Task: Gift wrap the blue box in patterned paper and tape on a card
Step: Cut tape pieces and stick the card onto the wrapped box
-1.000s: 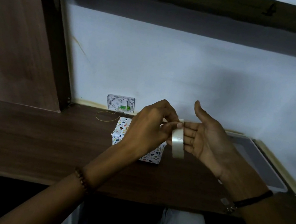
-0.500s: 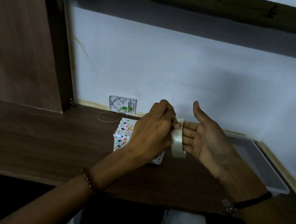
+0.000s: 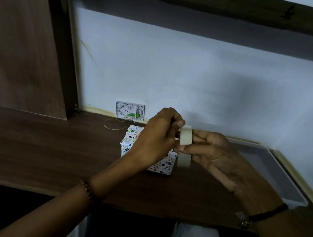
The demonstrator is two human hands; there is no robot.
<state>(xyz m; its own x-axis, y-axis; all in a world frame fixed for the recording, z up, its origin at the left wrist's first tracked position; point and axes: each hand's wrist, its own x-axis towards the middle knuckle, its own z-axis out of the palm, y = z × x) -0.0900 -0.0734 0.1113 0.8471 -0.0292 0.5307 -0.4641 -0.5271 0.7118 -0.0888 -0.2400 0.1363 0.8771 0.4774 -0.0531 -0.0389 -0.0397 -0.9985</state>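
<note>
The box [image 3: 157, 165], wrapped in white paper with small coloured patterns, sits on the dark wooden desk [image 3: 48, 149], partly hidden behind my hands. Above it my right hand [image 3: 212, 157] holds a roll of clear tape [image 3: 185, 145] edge-on, its thumb closed over the roll's front. My left hand [image 3: 156, 138] has curled fingers whose tips pinch at the roll's top left edge. No card is visible.
A white wall socket plate [image 3: 129, 111] sits at the desk's back edge, with a thin yellow loop of wire [image 3: 114, 124] lying before it. A grey plastic tray [image 3: 276, 170] stands at the right against the wall. A dark shelf runs overhead.
My right thumb, raised before, has folded down over the tape roll. My left hand stays at the roll's top edge, fingertips pinching there.
</note>
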